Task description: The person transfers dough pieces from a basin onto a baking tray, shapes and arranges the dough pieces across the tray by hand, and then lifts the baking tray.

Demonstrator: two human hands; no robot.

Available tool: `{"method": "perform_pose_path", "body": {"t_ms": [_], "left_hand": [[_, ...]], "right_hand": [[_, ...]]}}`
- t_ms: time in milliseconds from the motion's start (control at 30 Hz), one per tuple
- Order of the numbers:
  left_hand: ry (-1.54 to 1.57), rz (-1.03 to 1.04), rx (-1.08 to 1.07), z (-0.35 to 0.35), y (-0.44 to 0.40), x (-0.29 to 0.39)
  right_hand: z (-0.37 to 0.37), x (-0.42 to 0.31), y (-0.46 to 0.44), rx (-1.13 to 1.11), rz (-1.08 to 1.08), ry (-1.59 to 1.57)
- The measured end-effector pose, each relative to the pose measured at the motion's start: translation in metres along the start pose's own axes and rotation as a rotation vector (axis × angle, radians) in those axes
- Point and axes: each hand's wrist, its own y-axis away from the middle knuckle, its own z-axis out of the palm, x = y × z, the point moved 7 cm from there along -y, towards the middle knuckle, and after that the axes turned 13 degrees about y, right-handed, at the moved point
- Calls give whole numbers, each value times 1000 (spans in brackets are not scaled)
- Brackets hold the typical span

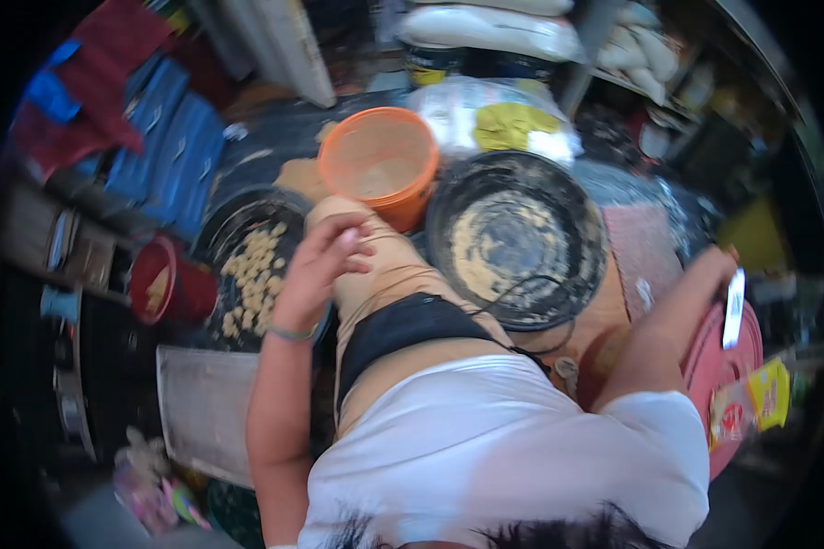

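Basin (450,215), wide and black, is set ahead on the right, its inside coated with pale residue. Second black basin (238,212) is set on the left, partly blocked by the left hand (328,249) and forearm. Orange bucket (407,209) is placed between the two. Pink tub (712,364) is seen far right, overlapped by a yellow packet (751,403). Left hand is raised over the leg (403,256), beside the second black basin: fingers half curled, nothing seen held. Right hand (719,265) is stretched out to the right, blurred; its grip cannot be told. White flat thing (733,309) is seen just below it, in front of the pink tub; contact unclear. Pale lumps (252,274) are scattered in the second black basin, apparently untouched. Step in hand is judged to be a sideways reach; a sure hold on the white flat thing is probably called for next.
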Motion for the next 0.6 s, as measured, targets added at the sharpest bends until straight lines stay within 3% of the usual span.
{"method": "perform_pose_path", "body": {"t_ms": [67, 100, 133, 367, 467, 533, 567, 600], "left_hand": [[-28, 1, 10, 22, 6, 3], [85, 68, -30, 4, -1, -7], [64, 71, -29, -2, 4, -4], [-338, 9, -33, -48, 93, -23], [-510, -2, -17, -63, 135, -49], [-643, -76, 10, -65, 163, -61], [-705, -126, 33, -64, 174, -65], [-738, -83, 46, -63, 181, -72]], "right_hand": [[7, -9, -15, 21, -58, 10], [-41, 13, 3, 105, -31, 1], [-35, 21, 4, 105, -37, 12], [-37, 62, 5, 123, -63, 0], [-61, 66, 52, 117, -144, -28], [-67, 67, 16, 180, -47, -236], [-73, 72, 13, 198, -28, -495], [-81, 68, 7, 224, -47, -1087]]}}
